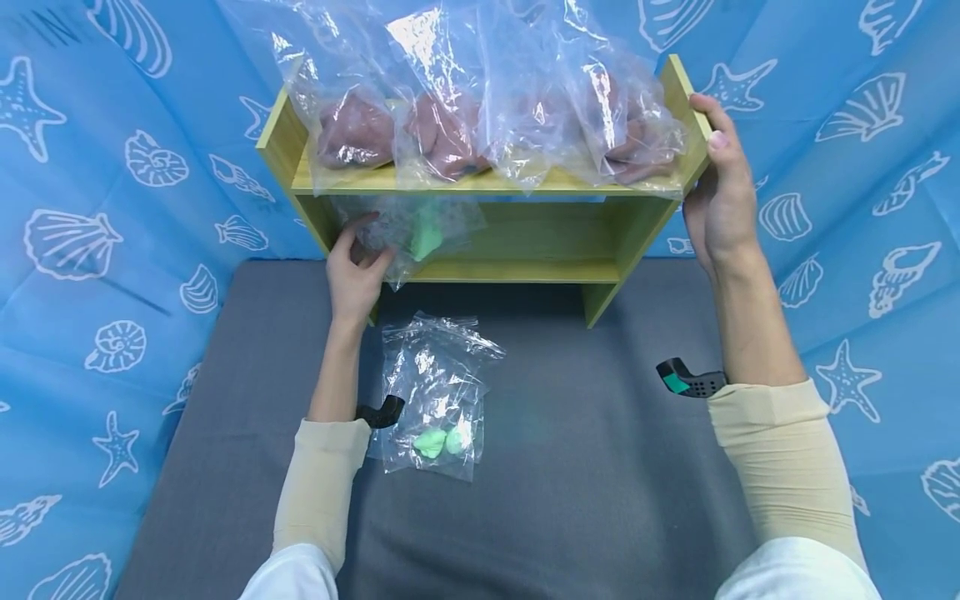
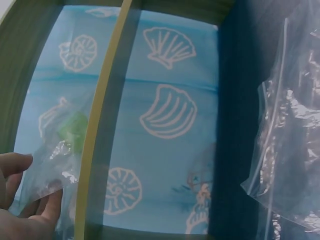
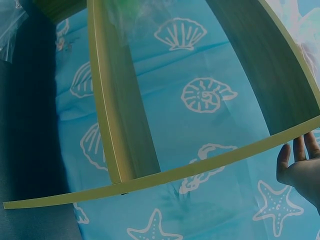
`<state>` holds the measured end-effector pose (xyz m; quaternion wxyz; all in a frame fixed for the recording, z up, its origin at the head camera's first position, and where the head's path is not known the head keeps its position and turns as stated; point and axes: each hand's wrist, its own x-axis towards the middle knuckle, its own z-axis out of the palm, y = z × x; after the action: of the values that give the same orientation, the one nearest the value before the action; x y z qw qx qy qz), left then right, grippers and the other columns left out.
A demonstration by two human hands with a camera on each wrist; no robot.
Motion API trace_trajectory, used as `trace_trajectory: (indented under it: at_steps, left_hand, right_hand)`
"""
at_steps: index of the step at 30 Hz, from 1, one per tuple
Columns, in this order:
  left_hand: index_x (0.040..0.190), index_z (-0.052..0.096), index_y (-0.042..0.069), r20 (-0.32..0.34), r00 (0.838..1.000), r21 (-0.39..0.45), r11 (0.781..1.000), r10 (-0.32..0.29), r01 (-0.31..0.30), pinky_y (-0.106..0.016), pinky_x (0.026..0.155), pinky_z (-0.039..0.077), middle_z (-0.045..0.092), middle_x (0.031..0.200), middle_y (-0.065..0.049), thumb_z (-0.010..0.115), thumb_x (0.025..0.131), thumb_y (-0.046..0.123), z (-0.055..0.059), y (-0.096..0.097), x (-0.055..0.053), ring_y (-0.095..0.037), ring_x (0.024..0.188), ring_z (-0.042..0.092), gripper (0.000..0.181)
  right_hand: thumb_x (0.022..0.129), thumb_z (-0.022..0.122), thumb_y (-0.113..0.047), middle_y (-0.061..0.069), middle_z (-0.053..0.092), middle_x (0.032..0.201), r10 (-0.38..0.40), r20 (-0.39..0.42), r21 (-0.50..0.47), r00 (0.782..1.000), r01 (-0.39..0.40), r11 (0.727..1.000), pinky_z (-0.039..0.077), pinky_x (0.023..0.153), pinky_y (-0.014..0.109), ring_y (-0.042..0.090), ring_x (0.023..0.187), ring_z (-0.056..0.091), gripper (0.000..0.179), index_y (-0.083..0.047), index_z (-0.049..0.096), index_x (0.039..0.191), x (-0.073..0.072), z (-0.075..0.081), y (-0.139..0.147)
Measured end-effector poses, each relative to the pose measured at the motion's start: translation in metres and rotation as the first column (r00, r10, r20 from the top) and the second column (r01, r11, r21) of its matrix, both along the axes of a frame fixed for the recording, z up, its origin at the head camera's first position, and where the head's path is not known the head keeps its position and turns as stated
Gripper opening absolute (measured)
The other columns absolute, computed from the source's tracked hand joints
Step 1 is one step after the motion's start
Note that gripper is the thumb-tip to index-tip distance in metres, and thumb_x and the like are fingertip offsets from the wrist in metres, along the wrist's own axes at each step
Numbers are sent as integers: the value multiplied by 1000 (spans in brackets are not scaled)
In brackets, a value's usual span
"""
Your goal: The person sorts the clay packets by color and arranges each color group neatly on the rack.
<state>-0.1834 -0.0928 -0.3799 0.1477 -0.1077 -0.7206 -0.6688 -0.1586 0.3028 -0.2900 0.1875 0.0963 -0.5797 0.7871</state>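
Note:
At the left end of the lower shelf, my left hand (image 1: 354,279) pinches a clear plastic bag (image 1: 450,223) with a light green lump (image 1: 427,233) inside. The left wrist view shows thumb and fingers of the left hand (image 2: 31,202) at the bag's edge, the green lump (image 2: 74,131) behind the shelf board. My right hand (image 1: 723,200) grips the right side panel of the small wooden shelf (image 1: 517,271). In the right wrist view, fingertips of the right hand (image 3: 302,167) touch that panel's edge (image 3: 220,158).
Several clear bags with reddish-brown lumps (image 1: 356,133) stand along the top shelf. Flat zip bags (image 1: 435,383) holding pale green pieces (image 1: 430,442) lie on the grey cloth (image 1: 570,467) in front. A blue curtain (image 1: 90,317) with shell prints hangs around.

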Motion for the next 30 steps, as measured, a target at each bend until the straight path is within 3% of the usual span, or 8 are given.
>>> trace_trajectory:
  at_steps: [5, 11, 19, 22, 30]
  left_hand:
    - [137, 53, -5, 41, 999, 42, 999, -20, 18, -45, 97, 49, 48, 141, -18, 66, 89, -10, -6, -6, 14, -41, 119, 54, 50]
    - [138, 49, -9, 51, 998, 81, 996, -32, 28, -49, 102, 46, 45, 142, -24, 65, 90, -11, -16, -14, 35, -46, 127, 48, 50]
    - [135, 50, -11, 66, 997, 120, 992, -45, 37, -30, 92, 53, 47, 137, -30, 67, 92, -4, -33, -29, 59, -54, 122, 48, 48]
    - [134, 50, -13, 72, 996, 117, 992, -52, 44, -29, 91, 53, 47, 134, -33, 65, 91, -9, -41, -34, 67, -56, 119, 48, 46]
    - [135, 51, -12, 183, 980, 64, 996, -75, 64, -27, 89, 53, 52, 134, -29, 64, 90, -12, -64, -45, 92, -51, 118, 52, 46]
  right_hand:
    - [92, 51, -27, 14, 41, 139, 5, -4, -8, 1000, -5, 1000, 43, 90, 35, 27, 120, 44, 48, -14, 54, 137, 0, -1, -1]
    - [93, 49, -28, 14, 42, 139, -5, 1, -10, 1000, 5, 1000, 44, 89, 34, 26, 119, 45, 47, -15, 55, 137, -1, -1, -2]
    - [93, 49, -26, 14, 43, 140, -3, -1, -48, 1000, 3, 999, 45, 88, 33, 27, 119, 47, 45, -13, 56, 136, -1, 1, -2]
    - [94, 48, -26, 14, 43, 140, -3, 0, -49, 1000, 3, 999, 45, 88, 33, 27, 119, 47, 45, -13, 56, 136, -1, 1, -2]
    - [93, 49, -27, 13, 43, 140, -2, -6, -42, 1000, 2, 999, 45, 89, 33, 27, 119, 46, 45, -14, 57, 135, -1, 0, -1]
